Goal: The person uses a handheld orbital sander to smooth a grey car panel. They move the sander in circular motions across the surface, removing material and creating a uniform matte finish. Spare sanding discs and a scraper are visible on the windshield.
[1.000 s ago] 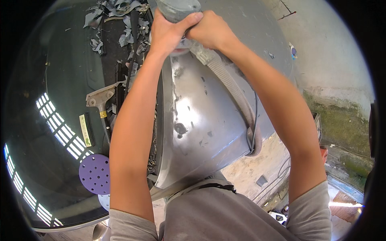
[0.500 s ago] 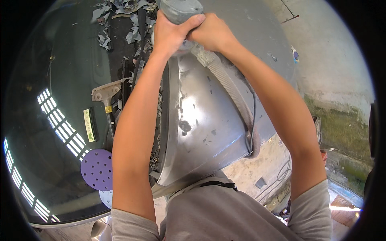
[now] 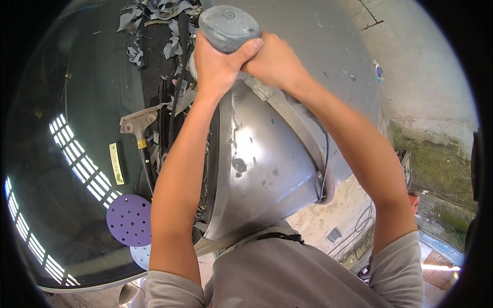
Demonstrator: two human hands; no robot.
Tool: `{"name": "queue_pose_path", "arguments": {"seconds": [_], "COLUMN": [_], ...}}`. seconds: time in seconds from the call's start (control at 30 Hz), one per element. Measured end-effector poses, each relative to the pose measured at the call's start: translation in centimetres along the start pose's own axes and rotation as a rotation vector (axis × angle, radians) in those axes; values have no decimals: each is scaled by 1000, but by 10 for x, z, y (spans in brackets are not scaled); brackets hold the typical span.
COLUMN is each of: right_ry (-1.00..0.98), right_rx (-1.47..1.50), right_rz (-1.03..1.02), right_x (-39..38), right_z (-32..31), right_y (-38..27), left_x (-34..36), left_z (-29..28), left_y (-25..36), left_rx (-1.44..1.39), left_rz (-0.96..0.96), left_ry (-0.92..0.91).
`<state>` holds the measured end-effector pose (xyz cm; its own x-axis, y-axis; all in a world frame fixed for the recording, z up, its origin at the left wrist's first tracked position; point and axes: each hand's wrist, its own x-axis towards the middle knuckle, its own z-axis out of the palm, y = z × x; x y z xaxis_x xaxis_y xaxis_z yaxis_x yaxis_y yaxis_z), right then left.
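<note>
A grey-topped sander (image 3: 229, 28) rests over the upper part of a bare grey car body panel (image 3: 277, 169). My left hand (image 3: 214, 69) is wrapped round its left and near side. From the right, my right hand (image 3: 275, 61) grips it too, the two hands meeting at the near side. Beneath my hands the sander's pad is mostly hidden. A ribbed, dusty hose (image 3: 295, 120) leads from the tool toward me, with a thin dark cable (image 3: 327, 149) alongside, and both bend over the panel's near edge.
Dark glass (image 3: 92, 154) on the left carries a scraper (image 3: 137, 123), a small labelled block (image 3: 117, 163), a purple perforated sanding disc (image 3: 129, 219) and a pale disc (image 3: 140, 255). Peeled grey scraps (image 3: 169, 10) litter the dark gap. A stained wall (image 3: 431, 133) stands at the right.
Both hands have drawn the sander slightly toward me, so more of its grey top shows. The hose and cable shifted a little with it. The grip is unchanged.
</note>
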<state>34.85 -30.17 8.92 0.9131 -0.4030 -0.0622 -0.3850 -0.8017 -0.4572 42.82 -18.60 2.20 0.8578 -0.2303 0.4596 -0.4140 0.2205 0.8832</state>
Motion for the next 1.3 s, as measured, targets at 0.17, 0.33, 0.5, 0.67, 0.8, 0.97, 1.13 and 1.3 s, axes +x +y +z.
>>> {"name": "queue_pose_path", "arguments": {"seconds": [0.17,0.33,0.5,0.67,0.8,0.97,1.13,1.3], "right_ry": [70,-103,-139,-198,-178,-150,-184,-192], "right_rx": [90,3,192,77,170,77,20,1], "right_rz": [64,23,-33,186,172,187,211,200], "right_x": [13,7,-68,-58,-40,-79,-60,-58], "right_z": [3,-11,-34,-49,-48,-48,-56,-62], "right_y": [-3,24,41,33,36,38,29,26], "left_x": [8,-4,-85,-66,-51,-87,-68,-66], "left_z": [-3,16,47,57,58,60,66,71], "left_y": [4,0,12,17,14,28,26,23], "left_rx": [-26,-96,86,249,109,180,167,144], "left_rz": [-104,-232,-152,-177,-154,-188,-182,-195], "left_ry": [-125,-82,58,-62,12,-29,19,21]}}
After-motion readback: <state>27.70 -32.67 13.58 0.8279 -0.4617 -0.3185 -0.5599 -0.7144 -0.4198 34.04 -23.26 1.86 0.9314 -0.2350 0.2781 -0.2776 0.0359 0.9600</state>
